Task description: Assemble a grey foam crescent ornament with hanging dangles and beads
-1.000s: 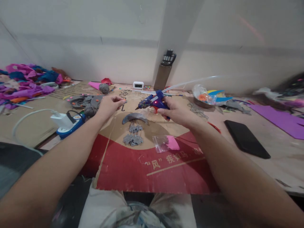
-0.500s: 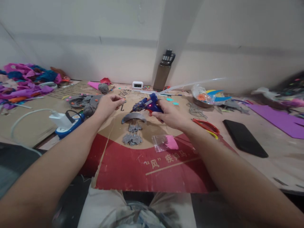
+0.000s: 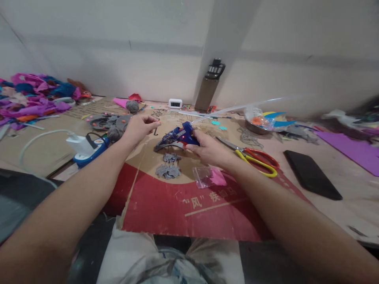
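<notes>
My right hand [image 3: 209, 149] grips a blue glue gun [image 3: 177, 136] with a red light on its side and a clear glue stick [image 3: 237, 107] jutting from its back. The nozzle points down-left at a grey curved felt piece [image 3: 164, 146] lying on a red and brown cardboard sheet [image 3: 189, 205]. Grey felt cut-outs [image 3: 168, 169] hang below that piece. My left hand [image 3: 139, 128] hovers to the left with fingertips pinched on a small dark piece [image 3: 156, 129].
A small plastic bag with pink bits [image 3: 210, 176], yellow-red scissors [image 3: 254, 156], a black phone [image 3: 312, 173], a metal bowl [image 3: 260, 120], a water bottle [image 3: 210, 85], a white clock [image 3: 175, 103], a blue-white charger [image 3: 87, 146], and piles of coloured felt [image 3: 29, 94] lie around.
My right hand has brought the glue gun down and left until its nozzle reaches the grey curved piece. The scissors have come into view. My left hand has barely moved.
</notes>
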Motion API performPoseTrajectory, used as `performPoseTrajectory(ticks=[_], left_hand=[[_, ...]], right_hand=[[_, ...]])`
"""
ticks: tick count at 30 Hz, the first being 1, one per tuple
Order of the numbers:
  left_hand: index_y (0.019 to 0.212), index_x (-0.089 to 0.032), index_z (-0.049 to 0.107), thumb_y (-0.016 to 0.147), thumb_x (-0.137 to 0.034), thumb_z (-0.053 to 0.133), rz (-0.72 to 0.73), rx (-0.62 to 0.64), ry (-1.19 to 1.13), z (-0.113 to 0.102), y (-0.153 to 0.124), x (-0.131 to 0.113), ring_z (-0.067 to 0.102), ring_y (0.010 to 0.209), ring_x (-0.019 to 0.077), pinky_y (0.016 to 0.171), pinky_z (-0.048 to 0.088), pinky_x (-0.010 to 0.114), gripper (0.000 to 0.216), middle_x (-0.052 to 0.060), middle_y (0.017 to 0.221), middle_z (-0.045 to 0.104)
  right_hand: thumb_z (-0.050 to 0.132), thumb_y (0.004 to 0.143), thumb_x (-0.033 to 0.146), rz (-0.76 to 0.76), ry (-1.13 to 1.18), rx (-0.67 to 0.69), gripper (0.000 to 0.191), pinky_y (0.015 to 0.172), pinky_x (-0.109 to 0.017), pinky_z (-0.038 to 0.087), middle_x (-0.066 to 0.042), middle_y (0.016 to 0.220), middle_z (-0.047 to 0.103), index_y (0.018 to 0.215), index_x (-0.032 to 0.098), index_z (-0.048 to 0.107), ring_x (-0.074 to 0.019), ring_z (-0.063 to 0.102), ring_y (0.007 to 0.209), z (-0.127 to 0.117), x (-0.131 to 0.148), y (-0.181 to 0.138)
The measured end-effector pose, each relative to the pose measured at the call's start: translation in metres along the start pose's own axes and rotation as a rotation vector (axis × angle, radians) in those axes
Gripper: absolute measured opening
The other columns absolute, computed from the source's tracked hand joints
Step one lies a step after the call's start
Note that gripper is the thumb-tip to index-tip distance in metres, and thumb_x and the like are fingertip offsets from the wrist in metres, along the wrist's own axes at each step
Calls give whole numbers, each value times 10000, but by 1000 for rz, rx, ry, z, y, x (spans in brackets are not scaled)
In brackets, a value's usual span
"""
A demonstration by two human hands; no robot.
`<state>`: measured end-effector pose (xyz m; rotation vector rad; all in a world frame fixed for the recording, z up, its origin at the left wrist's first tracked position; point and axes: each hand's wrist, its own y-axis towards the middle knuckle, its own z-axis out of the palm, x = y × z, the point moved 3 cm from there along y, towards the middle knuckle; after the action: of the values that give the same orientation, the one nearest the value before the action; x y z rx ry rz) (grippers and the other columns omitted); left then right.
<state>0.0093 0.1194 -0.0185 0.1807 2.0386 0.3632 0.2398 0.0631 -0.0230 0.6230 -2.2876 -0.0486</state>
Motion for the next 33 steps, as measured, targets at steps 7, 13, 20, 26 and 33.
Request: performPoseTrajectory(ticks=[7,13,20,26,33], left_hand=[[749,-143,701,653,-337,711,-2,-5,-13,0,2,3,451,473,88,466,319,220,217,3,534,561],[733,-144,693,659,-335,708,8,16,-11,0,1,1,438,466,84,467,305,222,205,-8,515,547],[721,-149,683,665,-328,705,14,30,-24,2,1,0,446,470,88,473,311,226,188,-7,510,547],[711,-154,676,666,-312,707,3,37,-37,4,-1,-1,438,464,84,467,296,226,167,-11,505,545],[722,-152,680,668,-326,711,9,38,-29,4,-1,-2,439,467,90,472,300,231,184,-9,504,549]], right_hand=[[533,826,272,66,-40,17,173,749,-332,430,-82,930,631,969,177,540,-210,569,855,1,9,-2],[540,817,260,79,-55,1,162,715,-342,432,-70,844,618,963,191,545,-220,566,826,2,11,-2],[539,834,272,69,-34,9,196,795,-379,445,-99,977,633,1010,185,548,-238,583,906,8,4,0],[538,835,261,62,-7,5,216,835,-391,447,-104,1057,635,1038,185,548,-236,587,930,11,1,2],[531,841,256,52,3,1,179,817,-384,453,-96,1041,637,1008,192,540,-235,586,939,13,-1,2]])
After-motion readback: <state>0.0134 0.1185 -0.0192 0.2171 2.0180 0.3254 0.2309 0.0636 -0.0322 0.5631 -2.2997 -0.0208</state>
